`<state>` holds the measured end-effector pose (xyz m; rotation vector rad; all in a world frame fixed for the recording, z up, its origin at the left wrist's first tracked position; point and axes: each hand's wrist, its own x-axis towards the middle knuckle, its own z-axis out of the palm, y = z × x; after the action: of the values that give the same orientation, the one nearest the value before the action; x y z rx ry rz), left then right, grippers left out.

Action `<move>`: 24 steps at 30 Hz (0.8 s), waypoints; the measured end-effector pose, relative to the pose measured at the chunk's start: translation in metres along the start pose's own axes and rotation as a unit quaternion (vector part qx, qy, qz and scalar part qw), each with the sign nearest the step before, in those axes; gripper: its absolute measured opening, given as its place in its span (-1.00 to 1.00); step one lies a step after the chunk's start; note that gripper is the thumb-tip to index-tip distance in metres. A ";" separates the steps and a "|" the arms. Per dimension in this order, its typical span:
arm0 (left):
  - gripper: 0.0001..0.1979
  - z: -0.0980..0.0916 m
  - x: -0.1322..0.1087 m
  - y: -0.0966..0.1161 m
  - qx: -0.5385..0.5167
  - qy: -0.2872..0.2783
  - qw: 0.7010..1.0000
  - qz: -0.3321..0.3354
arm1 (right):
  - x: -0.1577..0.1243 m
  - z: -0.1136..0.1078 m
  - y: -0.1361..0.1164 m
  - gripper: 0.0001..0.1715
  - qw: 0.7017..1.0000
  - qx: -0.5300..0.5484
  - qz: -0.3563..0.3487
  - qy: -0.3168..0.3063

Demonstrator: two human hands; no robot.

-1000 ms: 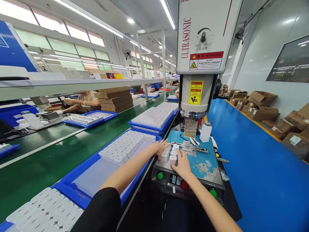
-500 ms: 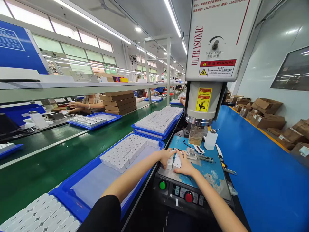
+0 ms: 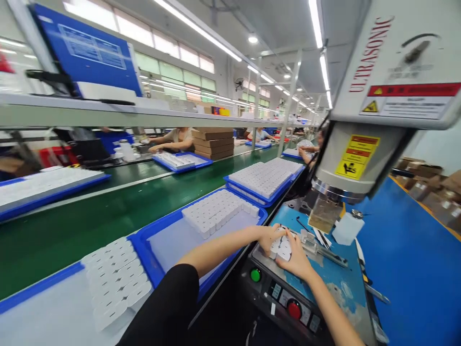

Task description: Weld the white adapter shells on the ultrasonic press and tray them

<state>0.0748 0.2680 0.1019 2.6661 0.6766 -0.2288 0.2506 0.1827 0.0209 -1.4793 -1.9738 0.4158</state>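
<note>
Small white plastic housings (image 3: 281, 247) stand in a tight group on the front left of the ultrasonic welder's blue base plate (image 3: 324, 283). My left hand (image 3: 270, 239) curls around their left side, and my right hand (image 3: 297, 258) wraps them from the right, so the pieces are squeezed between both. The fingertips almost meet at the far side of the group and hide part of it. Just beyond the hands lies a metal fixture (image 3: 317, 247), below the welder's horn (image 3: 326, 214).
Blue trays of similar white housings stand at left, one partly filled (image 3: 154, 269) and a stack (image 3: 266, 180) behind. A white bottle (image 3: 348, 227) is right of the horn. Green (image 3: 255, 275) and red (image 3: 294, 309) buttons sit on the welder's front. Co-workers sit across the green conveyor.
The head view has turned left, bringing another tray into sight at lower left. The gap between the housings under my hands has narrowed, and my hands have drawn closer together.
</note>
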 end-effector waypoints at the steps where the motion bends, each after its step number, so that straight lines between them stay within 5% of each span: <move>1: 0.27 -0.003 -0.004 0.007 0.005 0.013 1.000 0.010 | -0.003 -0.004 -0.003 0.16 1.000 -0.006 -0.017 0.005; 6: 0.17 -0.019 -0.047 0.047 0.038 0.085 0.995 0.023 | -0.015 -0.028 -0.031 0.14 0.992 -0.044 -0.098 0.058; 12: 0.07 -0.012 -0.162 0.095 0.051 0.183 0.982 -0.023 | -0.034 -0.033 -0.117 0.18 0.977 -0.023 -0.208 0.032; 19: 0.15 0.038 -0.323 0.137 0.056 0.330 0.921 -0.202 | -0.045 0.018 -0.238 0.15 0.932 0.053 -0.355 -0.042; 24: 0.09 0.081 -0.437 0.125 0.038 0.392 0.832 -0.391 | -0.033 0.071 -0.300 0.17 0.890 0.117 -0.407 -0.167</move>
<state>-0.2497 -0.0520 0.1753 2.3120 2.0240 0.6948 -0.0123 0.0643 0.1345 -0.3533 -2.4861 0.5197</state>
